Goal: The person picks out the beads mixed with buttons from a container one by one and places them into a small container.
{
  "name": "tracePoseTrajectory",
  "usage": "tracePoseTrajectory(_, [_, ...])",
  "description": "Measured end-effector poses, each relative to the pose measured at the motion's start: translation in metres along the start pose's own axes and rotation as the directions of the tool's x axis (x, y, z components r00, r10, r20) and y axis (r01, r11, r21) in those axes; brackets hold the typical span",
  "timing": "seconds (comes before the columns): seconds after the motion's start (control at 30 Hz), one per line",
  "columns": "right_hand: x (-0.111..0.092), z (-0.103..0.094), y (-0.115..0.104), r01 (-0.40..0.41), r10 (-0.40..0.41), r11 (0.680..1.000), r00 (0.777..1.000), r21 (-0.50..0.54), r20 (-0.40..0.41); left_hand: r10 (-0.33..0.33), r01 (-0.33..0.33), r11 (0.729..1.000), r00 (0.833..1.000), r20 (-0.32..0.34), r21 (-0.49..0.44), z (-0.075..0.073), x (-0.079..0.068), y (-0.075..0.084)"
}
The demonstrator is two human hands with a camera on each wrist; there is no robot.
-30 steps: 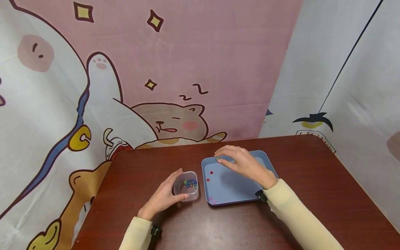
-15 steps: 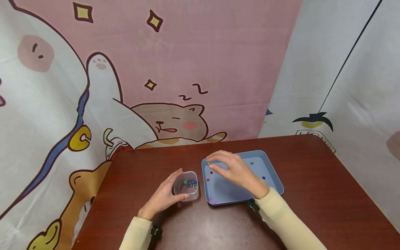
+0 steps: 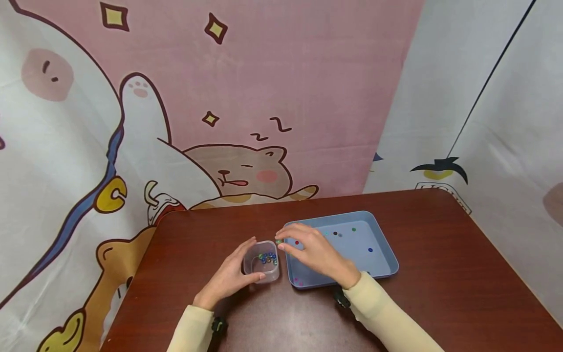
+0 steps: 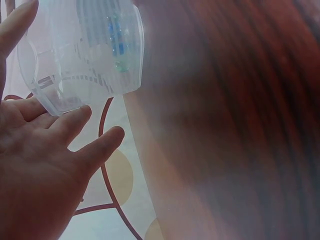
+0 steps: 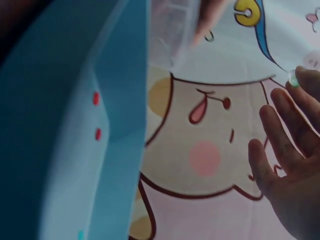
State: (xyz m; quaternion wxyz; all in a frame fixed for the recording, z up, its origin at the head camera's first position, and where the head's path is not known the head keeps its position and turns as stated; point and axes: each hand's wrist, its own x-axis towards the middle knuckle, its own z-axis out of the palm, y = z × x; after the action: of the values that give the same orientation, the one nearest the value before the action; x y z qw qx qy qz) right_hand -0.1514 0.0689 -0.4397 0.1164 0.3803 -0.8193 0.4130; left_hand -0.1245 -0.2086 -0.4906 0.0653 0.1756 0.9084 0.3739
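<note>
A clear plastic container [image 3: 269,278] stands on the table with several blue and green marbles [image 3: 268,257] in it. My left hand [image 3: 226,279] holds it from the left, thumb on the near side and fingers on the far side. In the left wrist view, the container's clear wall [image 4: 65,40] lies between thumb and fingers. Between thumb and index finger, my right hand [image 3: 314,250] pinches a greenish glass marble [image 5: 293,78]. That hand is over the left edge of the blue tray [image 3: 352,264], with the marble just right of the container's rim.
Inside the tray lie several small coloured pieces, among them a red one [image 3: 296,242], a green one [image 3: 354,229], a blue one [image 3: 370,250] and a pink one [image 3: 296,280]. Behind the brown table [image 3: 176,293] hangs a printed cloth [image 3: 330,122].
My right hand has moved left across the tray toward the container, with the marble pinched throughout. More pieces in the tray now show. The left hand and the container have stayed in place.
</note>
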Motion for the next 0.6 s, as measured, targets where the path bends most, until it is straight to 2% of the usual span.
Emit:
tracePoseTrajectory(0.27, [0.001, 0.023, 0.003, 0.016, -0.013, 1.0, 0.996, -0.026, 0.091, 0.012, -0.012, 1.0, 1.0, 0.005, -0.004, -0.001, -0.001, -0.002])
tracePoseTrajectory(0.6, [0.003, 0.036, 0.011, 0.027, -0.008, 0.993, 0.987, -0.115, 0.163, 0.014, -0.014, 1.0, 1.0, 0.013, -0.007, -0.001, 0.0, -0.002])
